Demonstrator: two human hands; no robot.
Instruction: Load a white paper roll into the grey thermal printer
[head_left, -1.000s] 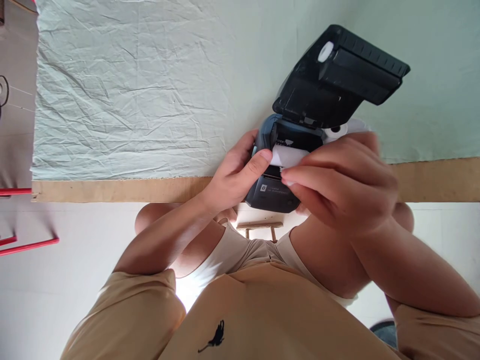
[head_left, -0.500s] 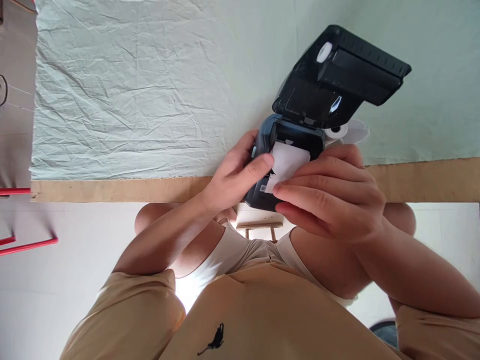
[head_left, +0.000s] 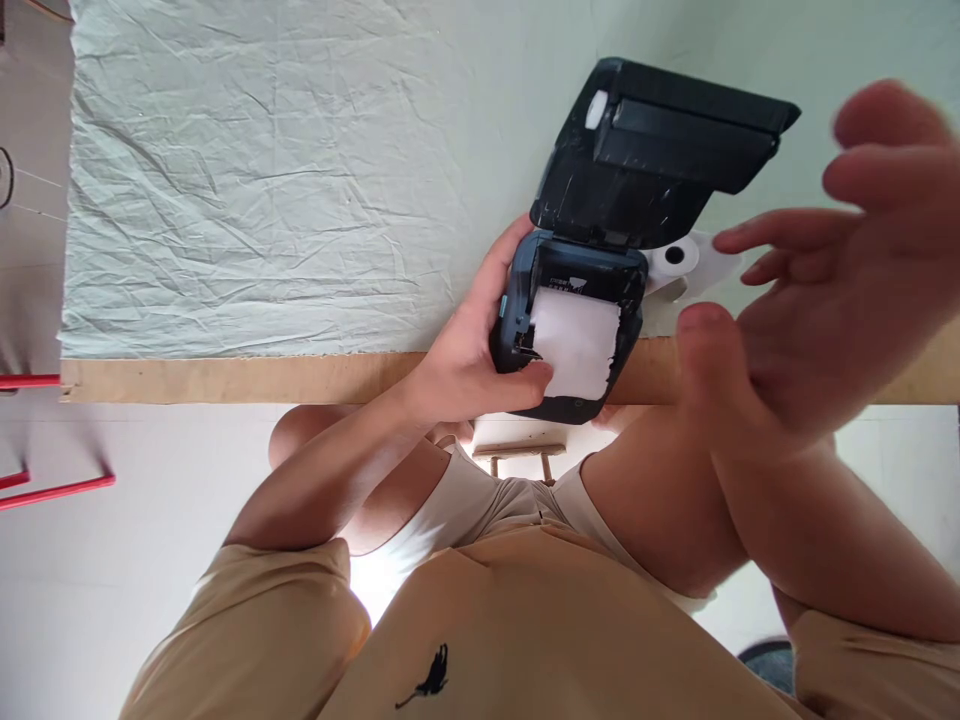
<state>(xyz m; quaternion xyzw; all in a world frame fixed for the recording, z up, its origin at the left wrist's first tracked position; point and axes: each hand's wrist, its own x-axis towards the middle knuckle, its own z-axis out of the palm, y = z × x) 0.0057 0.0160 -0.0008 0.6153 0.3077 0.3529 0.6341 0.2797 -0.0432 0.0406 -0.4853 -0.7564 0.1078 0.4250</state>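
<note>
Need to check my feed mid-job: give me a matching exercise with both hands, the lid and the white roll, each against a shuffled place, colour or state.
Column one:
1. left hand
2. lid
3. right hand
4. roll

Column two:
A. black, swung back
B. white with a dark centre
C. gripping the device
D. open and holding nothing

Pairs: 1-C, 2-A, 3-D, 4-B

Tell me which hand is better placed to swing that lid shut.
Probably the right hand: open, free and near the raised lid. The left hand grips the printer, its thumb against the paper.
</note>
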